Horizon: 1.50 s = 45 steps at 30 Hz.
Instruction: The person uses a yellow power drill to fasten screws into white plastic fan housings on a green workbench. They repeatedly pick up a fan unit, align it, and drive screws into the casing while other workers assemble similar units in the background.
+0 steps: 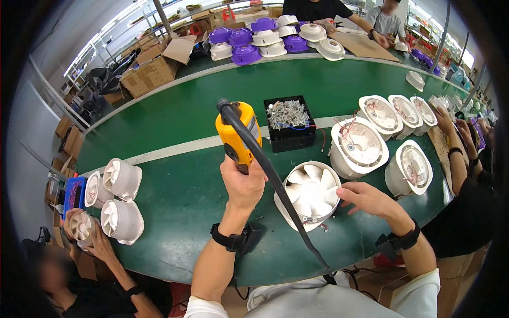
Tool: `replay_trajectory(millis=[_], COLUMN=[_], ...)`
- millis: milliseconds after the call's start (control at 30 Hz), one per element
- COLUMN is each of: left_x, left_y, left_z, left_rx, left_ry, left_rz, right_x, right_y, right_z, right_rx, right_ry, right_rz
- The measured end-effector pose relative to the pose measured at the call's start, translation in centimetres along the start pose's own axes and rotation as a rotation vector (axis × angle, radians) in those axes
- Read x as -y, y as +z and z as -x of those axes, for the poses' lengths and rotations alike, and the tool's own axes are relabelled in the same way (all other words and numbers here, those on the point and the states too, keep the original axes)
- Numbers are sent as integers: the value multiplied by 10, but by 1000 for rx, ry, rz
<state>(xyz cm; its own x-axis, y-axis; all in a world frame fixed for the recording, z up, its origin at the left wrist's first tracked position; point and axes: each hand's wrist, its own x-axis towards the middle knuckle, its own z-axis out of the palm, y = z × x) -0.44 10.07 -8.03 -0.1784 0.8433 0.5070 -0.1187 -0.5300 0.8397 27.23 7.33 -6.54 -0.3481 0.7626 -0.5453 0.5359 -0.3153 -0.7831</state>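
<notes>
My left hand (245,183) is closed around a yellow corded power tool (237,130), raised above the table. From the tool's far end a thick black cord (281,193) runs back toward me and passes in front of a white fan (312,192). The fan sits in a round white housing, its blades facing up. My right hand (371,200) is at the housing's right rim, fingers stretched out and apart, holding nothing. Whether the fingertips touch the rim I cannot tell. The tool's working tip is not distinguishable.
A black box (289,124) of small metal screws stands beyond the fan. Several white housings (360,146) with wires stand at right, and several white fans (122,220) at left. A co-worker's hands (98,241) hold another fan. Purple and white housings (246,53) are piled at the back.
</notes>
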Motion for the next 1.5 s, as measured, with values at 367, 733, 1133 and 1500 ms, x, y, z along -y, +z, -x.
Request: replay_trajectory(millis=[367,733,1133,1500], left_x=[-45,-65,-70,-49], left_y=[0,-4,21,34], left_z=[-13,-9,-8,-3], left_rx=[-103,-40,325,646], left_ry=[98,139,-228,-414], left_rz=[97,88,-586,-783], right_x=[11,17,-23,-18], right_y=[0,1,12,22], right_z=[4,11,6,8], right_rx=[12,-156,-205,-229], right_ry=[28,-107,-102,55], right_rz=[-199,-91,-305,-561])
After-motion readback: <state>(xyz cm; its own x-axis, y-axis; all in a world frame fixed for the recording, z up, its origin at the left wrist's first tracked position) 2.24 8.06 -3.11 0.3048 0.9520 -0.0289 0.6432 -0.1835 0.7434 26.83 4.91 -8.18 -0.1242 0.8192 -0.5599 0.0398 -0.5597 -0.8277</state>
